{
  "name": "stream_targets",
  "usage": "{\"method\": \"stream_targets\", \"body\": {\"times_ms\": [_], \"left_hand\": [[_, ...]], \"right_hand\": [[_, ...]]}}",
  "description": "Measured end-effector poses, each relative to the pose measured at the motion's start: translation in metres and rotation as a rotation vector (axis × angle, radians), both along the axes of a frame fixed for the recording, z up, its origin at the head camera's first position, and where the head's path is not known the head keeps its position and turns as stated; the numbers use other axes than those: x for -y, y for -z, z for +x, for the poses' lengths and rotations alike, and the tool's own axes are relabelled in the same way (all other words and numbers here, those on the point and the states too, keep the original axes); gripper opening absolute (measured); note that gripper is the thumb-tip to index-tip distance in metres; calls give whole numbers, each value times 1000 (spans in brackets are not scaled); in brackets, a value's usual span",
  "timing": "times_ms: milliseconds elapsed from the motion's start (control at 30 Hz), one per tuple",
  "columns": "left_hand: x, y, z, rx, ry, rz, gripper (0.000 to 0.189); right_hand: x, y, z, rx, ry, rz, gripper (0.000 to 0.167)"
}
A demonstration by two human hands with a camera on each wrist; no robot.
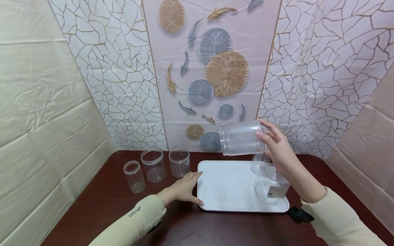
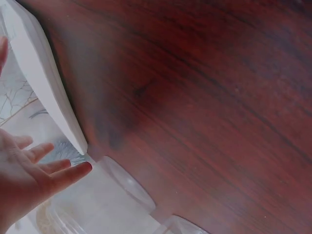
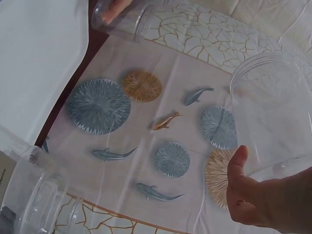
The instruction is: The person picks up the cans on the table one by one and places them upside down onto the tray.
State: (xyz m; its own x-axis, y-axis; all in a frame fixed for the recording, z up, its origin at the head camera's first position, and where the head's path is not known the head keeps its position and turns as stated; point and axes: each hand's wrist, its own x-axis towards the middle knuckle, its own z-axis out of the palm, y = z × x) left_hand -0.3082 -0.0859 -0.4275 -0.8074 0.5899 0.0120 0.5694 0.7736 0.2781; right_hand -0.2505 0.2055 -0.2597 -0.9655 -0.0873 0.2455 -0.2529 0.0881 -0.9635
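My right hand (image 1: 278,147) grips a large clear jar (image 1: 241,138) by its base end. It is tipped on its side above the white tray (image 1: 226,186), mouth to the left. In the right wrist view the fingers (image 3: 239,161) curl at the lower end of that jar (image 3: 275,112). My left hand (image 1: 184,188) spreads its fingers and thumb at the tray's left edge, with fingertips right at the rim. Nothing is in the palm in the left wrist view. A clear jar with a label (image 1: 276,192) and another clear jar (image 1: 257,167) behind it stand at the tray's right end.
Left of the tray, a slim clear jar (image 1: 134,177) and two wider ones, a jar (image 1: 153,167) and a jar (image 1: 180,164), stand upright on the dark red wooden table (image 1: 197,229). A patterned cloth (image 1: 215,112) hangs behind the table.
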Motion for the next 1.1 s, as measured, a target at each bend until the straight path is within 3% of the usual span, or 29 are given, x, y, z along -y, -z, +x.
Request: {"method": "stream_targets", "body": {"times_ms": [200,400,800,1100], "left_hand": [[-3,3,-2,41,-18,-53,113],[-6,7,-5,125,-52,-46,111],[-11,7,-9,163,-84,-131,114],[-12,11,-11,171,-76,-125,114]], "right_hand": [[-3,0,-6,-3,17,12,52],[-4,0,-10,-34,35,38,48],[-1,2,-14,-125,90,122,40],[0,3,-19,-161,122,208,43]]}}
